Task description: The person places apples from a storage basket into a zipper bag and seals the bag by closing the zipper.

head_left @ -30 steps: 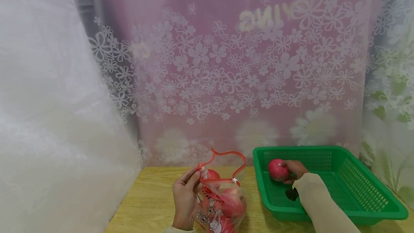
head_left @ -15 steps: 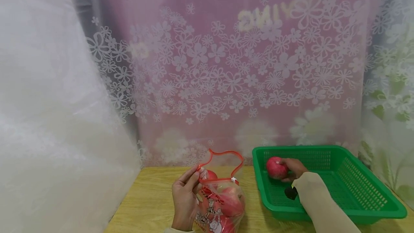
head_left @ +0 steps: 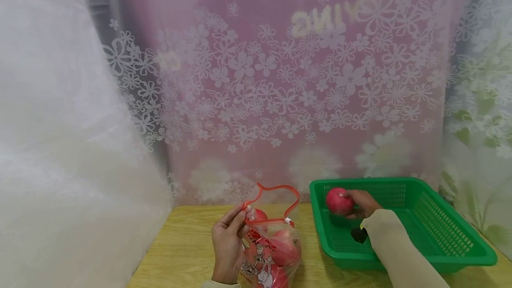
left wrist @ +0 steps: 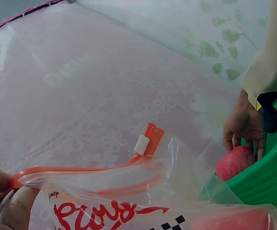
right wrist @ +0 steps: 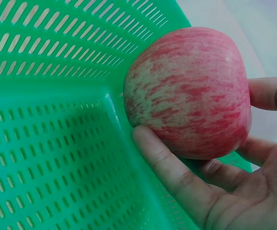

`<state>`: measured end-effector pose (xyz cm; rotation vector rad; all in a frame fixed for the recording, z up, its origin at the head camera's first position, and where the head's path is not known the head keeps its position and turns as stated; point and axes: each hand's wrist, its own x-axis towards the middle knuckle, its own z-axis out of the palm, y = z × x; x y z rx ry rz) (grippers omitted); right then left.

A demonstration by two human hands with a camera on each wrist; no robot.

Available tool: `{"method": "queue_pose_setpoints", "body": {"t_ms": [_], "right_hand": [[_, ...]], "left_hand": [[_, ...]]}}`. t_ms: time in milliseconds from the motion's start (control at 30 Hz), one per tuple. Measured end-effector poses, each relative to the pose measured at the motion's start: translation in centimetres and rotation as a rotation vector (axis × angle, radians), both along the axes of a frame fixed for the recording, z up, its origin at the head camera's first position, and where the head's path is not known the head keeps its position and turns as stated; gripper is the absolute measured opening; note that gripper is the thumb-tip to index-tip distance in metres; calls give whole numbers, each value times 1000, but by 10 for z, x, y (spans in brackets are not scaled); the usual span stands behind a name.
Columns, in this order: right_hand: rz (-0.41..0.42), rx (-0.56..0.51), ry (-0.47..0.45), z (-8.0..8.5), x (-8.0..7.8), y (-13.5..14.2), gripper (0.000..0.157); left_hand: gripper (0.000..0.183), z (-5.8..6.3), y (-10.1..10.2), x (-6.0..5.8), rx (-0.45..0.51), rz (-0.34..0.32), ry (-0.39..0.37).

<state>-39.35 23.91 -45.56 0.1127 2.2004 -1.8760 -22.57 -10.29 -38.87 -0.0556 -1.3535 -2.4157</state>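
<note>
My left hand (head_left: pixel 228 241) pinches the red-orange zip edge of a clear printed plastic zip bag (head_left: pixel 256 250), whose mouth gapes open with a white slider (left wrist: pixel 141 144) on its strip. Several red apples (head_left: pixel 285 247) show through the bag's film. On the right, my right hand (head_left: pixel 364 203) grips a red streaked apple (head_left: pixel 339 201) over the left part of a green basket (head_left: pixel 400 259). In the right wrist view, thumb and fingers go round that apple (right wrist: pixel 191 93), apart from the basket floor. The left palm is only partly visible in the left wrist view.
A wooden table (head_left: pixel 184 239) carries the bag and the basket. Floral plastic curtains (head_left: pixel 280 79) hang behind and on both sides. A dark device (head_left: pixel 358 234) sits on the right wrist.
My right hand has lifted the apple slightly up and left inside the basket. The left hand keeps its pinch on the bag edge. The whole view shifts a little.
</note>
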Motion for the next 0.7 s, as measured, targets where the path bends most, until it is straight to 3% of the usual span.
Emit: {"method": "queue_pose_setpoints", "body": {"t_ms": [300,700], "right_hand": [[14,-49,2,15,6,-3,66],[24,-38,52,34,14,-10,62]], "left_hand": [[28,1,0,0,9,3,-38],[29,2,1,1,19,3,-55]]}}
